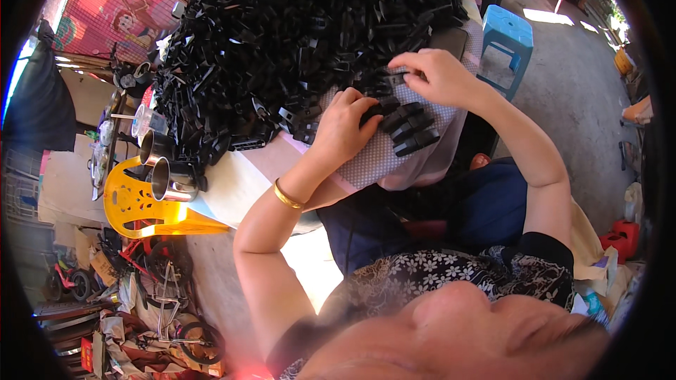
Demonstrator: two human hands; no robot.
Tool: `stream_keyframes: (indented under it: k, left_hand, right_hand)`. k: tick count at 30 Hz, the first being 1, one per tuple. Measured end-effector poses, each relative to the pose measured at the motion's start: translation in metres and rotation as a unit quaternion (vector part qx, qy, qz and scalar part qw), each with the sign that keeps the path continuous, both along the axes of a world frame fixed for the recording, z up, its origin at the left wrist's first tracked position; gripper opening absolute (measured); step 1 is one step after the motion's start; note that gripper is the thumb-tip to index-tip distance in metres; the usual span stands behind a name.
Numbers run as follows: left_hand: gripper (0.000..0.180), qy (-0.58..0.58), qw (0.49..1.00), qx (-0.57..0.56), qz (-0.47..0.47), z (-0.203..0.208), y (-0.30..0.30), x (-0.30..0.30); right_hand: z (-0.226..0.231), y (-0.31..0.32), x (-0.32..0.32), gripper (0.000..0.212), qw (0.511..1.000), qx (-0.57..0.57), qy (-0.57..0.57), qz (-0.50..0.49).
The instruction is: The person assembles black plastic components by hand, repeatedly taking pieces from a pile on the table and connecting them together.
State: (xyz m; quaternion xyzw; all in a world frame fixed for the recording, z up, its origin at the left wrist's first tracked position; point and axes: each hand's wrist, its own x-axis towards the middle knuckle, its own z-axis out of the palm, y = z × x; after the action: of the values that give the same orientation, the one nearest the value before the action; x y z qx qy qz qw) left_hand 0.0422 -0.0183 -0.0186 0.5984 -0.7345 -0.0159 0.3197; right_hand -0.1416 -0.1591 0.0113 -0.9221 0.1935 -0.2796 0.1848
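While the heap of black parts (pixel 282 42) rose at left, the left hand (pixel 345 125) curled at its near edge, thumb by the row of black pieces (pixel 410 127); grip could not be told. The row lay on the patterned cloth (pixel 370 162). Right hand (pixel 440 77): thumb and forefinger crooked beyond the row, hold unclear. Judgement: light left-hand steadying and squaring each piece to its neighbour seemed best.

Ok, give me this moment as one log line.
Left hand: at small black plastic-looking pieces | Right hand: beside large black heap | Surface: pale patterned cloth
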Motion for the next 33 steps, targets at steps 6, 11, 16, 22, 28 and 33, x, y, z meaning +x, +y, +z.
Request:
stream_keyframes:
  k: [6, 11, 16, 22, 28, 33]
  left_hand:
    - [0.026, 0.004, 1.000, 0.001, -0.005, -0.001, -0.001, 0.002]
    - [0.025, 0.010, 1.000, 0.002, -0.006, -0.003, -0.004, 0.000]
    - [0.027, 0.015, 1.000, 0.002, 0.007, -0.002, -0.004, 0.001]
    - [0.027, 0.047, 0.998, 0.031, 0.042, -0.002, -0.004, 0.002]
    - [0.027, 0.044, 0.998, 0.035, 0.040, -0.001, -0.001, 0.005]
    - [0.023, 0.046, 0.997, 0.047, 0.044, 0.003, -0.002, 0.004]
  right_hand:
    - [-0.009, -0.008, 0.000, 0.024, 0.955, 0.272, 0.039, 0.114]
    - [-0.010, -0.011, 0.001, 0.024, 0.946, 0.290, 0.063, 0.126]
    - [-0.011, -0.008, 0.010, 0.022, 0.962, 0.206, 0.107, 0.142]
    - [-0.015, -0.011, 0.012, 0.027, 0.980, 0.092, 0.074, 0.162]
    - [-0.010, -0.009, 0.005, 0.024, 0.984, -0.029, 0.078, 0.158]
    - [-0.011, -0.016, 0.002, 0.024, 0.983, -0.006, 0.099, 0.156]
